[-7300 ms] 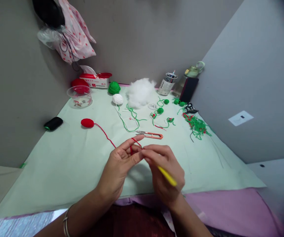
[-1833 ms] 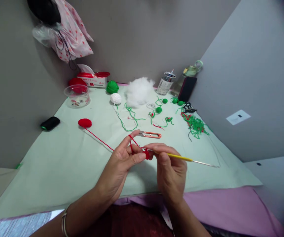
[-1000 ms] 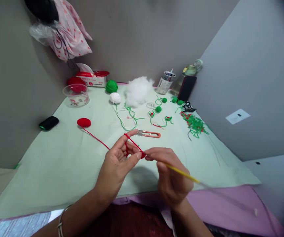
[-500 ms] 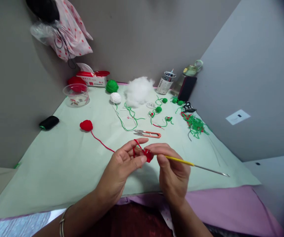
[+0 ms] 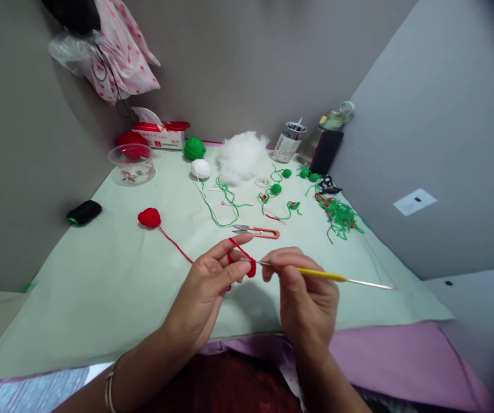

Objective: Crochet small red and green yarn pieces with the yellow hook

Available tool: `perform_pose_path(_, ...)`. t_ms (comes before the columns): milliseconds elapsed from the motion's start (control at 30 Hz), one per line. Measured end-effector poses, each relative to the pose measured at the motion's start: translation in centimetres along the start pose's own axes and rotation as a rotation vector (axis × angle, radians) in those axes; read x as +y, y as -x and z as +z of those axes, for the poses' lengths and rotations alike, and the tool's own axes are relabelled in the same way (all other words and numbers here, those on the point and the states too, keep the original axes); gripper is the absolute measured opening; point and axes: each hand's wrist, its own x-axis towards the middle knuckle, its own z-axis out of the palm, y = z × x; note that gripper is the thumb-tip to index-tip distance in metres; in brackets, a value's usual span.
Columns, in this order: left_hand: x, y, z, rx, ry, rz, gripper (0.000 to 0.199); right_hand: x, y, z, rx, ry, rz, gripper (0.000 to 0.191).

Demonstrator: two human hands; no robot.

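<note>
Between thumb and fingers, my left hand (image 5: 206,287) pinches a small red crochet piece (image 5: 251,268). Red yarn (image 5: 175,244) loops over its raised index finger and trails back to a small red yarn ball (image 5: 149,217) on the left of the table. My right hand (image 5: 307,298) is closed round the yellow grip of a crochet hook (image 5: 322,274). The hook's thin metal end reaches the red piece; its very tip is hidden there. Its other metal end points out to the right. Just beyond my hands lie orange thread snips (image 5: 264,233).
Stuffing (image 5: 242,158), a white yarn ball (image 5: 200,168) and a green yarn ball (image 5: 194,148) sit at the back. A clear tub (image 5: 132,166) and a black thread spool (image 5: 84,213) stand left. Green yarn scraps (image 5: 340,218), a phone (image 5: 326,152) and a bottle (image 5: 311,146) are right.
My right hand has shifted slightly right with the hook, exposing its metal end at the red piece. The hook lies flatter, and the red piece is turned in my left fingers.
</note>
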Motion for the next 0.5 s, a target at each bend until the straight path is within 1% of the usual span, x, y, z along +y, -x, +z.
perform_pose_path(100, -0.2, 0.3, 0.5, -0.007, -0.033, 0.06, 0.035, 0.1, 0.0, 0.4, -0.032, 0.008, 0.02, 0.019)
perform_pose_path(167, -0.4, 0.4, 0.7, -0.004, -0.049, 0.081, 0.036, 0.2, 0.3, 0.4, -0.036, 0.071, -0.009, 0.022)
perform_pose_path(200, -0.5, 0.4, 0.7, -0.002, -0.046, 0.086, 0.038, 0.3, 0.5, 0.4, -0.049, 0.141, -0.055, 0.023)
perform_pose_path(267, -0.7, 0.2, 0.7, -0.009, -0.012, 0.054, 0.041, 0.4, 0.8, 0.3, -0.061, 0.338, -0.203, 0.029)
perform_pose_path(333, -0.8, 0.0, 0.4, -0.029, 0.048, -0.032, 0.042, 0.4, 1.0, 0.1, -0.058, 0.488, -0.331, 0.035)
perform_pose_path(367, -0.7, -0.1, 0.2, -0.034, 0.075, -0.076, 0.043, 0.3, 1.0, 0.0, -0.043, 0.498, -0.347, 0.036)
perform_pose_path(400, -0.5, -0.3, 0.1, -0.03, 0.096, -0.106, 0.042, 0.2, 0.9, -0.1, -0.021, 0.444, -0.314, 0.034)
perform_pose_path(433, -0.4, -0.4, -0.1, -0.021, 0.103, -0.119, 0.039, 0.1, 0.7, -0.1, 0.013, 0.35, -0.242, 0.03)
perform_pose_path(500, -0.1, -0.5, -0.3, 0.008, 0.051, -0.086, 0.034, -0.2, 0.3, -0.2, 0.062, 0.142, -0.081, 0.026)
